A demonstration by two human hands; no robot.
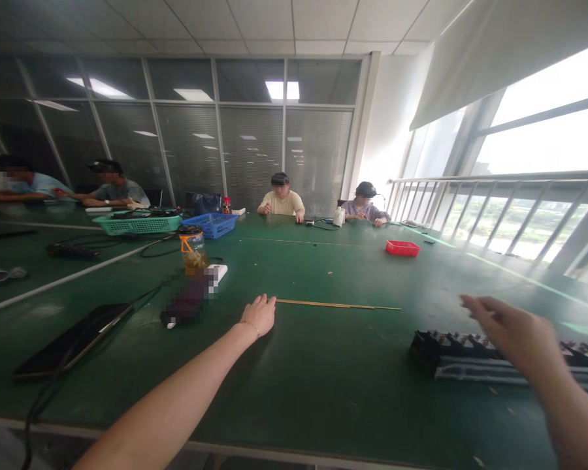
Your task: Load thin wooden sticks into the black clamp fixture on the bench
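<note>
My left hand rests on the green table with its fingers closed over the left end of some thin, straw-coloured sticks. They lie nearly flat in a line and reach to the right, thinning toward the far end; their left end is hidden by the fingers. To the right, my right hand is raised over a long black holder with a row of small reddish-brown and pale pieces along its top. Its fingers stretch left, slightly blurred, with nothing visible between them.
At left lie a black tablet with a cable, a dark pouch and a drink bottle. Farther back are a green basket, a blue basket and a red tray. Several people sit around the table.
</note>
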